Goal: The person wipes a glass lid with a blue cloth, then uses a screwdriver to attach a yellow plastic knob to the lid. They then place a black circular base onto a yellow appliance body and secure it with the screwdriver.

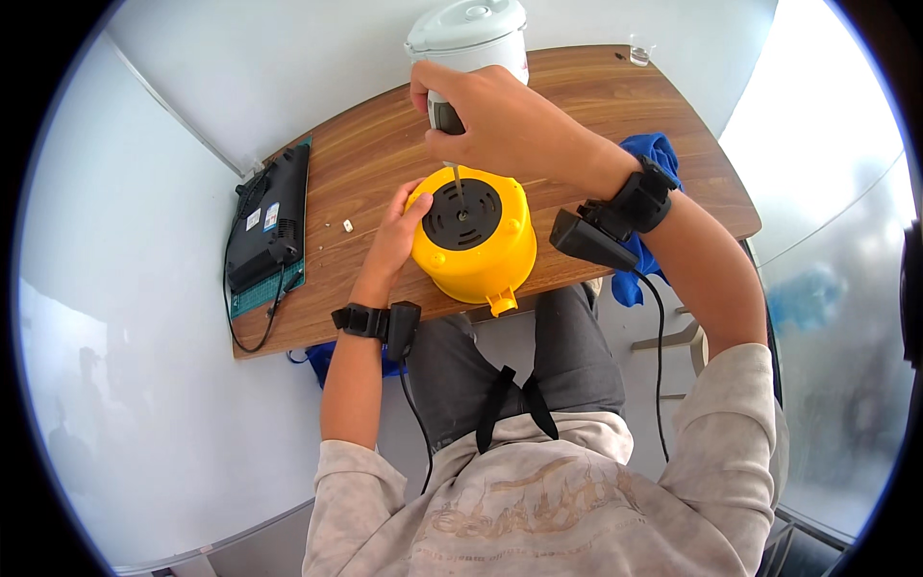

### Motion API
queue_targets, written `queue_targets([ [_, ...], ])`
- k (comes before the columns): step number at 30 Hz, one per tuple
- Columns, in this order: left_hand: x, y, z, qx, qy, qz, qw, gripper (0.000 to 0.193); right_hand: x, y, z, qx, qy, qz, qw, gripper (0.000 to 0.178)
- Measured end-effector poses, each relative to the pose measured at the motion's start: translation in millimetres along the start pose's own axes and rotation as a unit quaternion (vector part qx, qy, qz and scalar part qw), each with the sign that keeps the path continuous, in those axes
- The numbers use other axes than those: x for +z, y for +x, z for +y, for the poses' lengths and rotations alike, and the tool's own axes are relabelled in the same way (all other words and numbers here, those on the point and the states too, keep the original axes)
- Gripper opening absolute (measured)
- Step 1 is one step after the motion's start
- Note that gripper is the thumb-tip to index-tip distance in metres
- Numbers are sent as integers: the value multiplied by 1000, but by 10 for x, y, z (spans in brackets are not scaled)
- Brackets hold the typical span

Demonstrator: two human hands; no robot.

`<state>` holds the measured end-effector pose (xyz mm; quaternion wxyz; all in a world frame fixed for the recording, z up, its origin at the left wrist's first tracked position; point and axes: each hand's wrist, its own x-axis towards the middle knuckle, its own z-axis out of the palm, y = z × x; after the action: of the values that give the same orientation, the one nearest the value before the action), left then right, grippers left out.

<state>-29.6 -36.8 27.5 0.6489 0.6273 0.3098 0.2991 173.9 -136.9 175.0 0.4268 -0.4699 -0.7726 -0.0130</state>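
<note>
A round yellow housing rests upside down near the table's front edge, its black slotted base plate facing up. A small yellow tab sticks out at its near side. My left hand grips the housing's left side, thumb over the rim and fingers around the wall. Above it, my right hand is closed around the dark handle of a screwdriver. The shaft points down, nearly upright, with its tip at the middle of the base plate. Whether a screw sits under the tip is too small to tell.
On the wooden table, a flat black appliance with a cord lies on a green mat at the left. A white lidded cooker stands at the back, a clear cup far right. Blue cloth hangs over the right edge. A small white piece lies left of my hand.
</note>
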Motion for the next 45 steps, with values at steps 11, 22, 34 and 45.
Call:
queue_targets([
  [11,8,-17,25,-11,9,9,1000,49,-44,-58,112,87,32,8,996,33],
  [22,24,-27,35,-11,0,8,1000,49,-277,-37,162,168,79,-106,977,32],
  [34,20,-35,43,-10,-5,5,1000,48,-104,30,40,-35,-27,-70,997,30],
  [45,27,-23,38,-7,-9,7,1000,48,-284,-112,107,78,-2,-67,995,35],
])
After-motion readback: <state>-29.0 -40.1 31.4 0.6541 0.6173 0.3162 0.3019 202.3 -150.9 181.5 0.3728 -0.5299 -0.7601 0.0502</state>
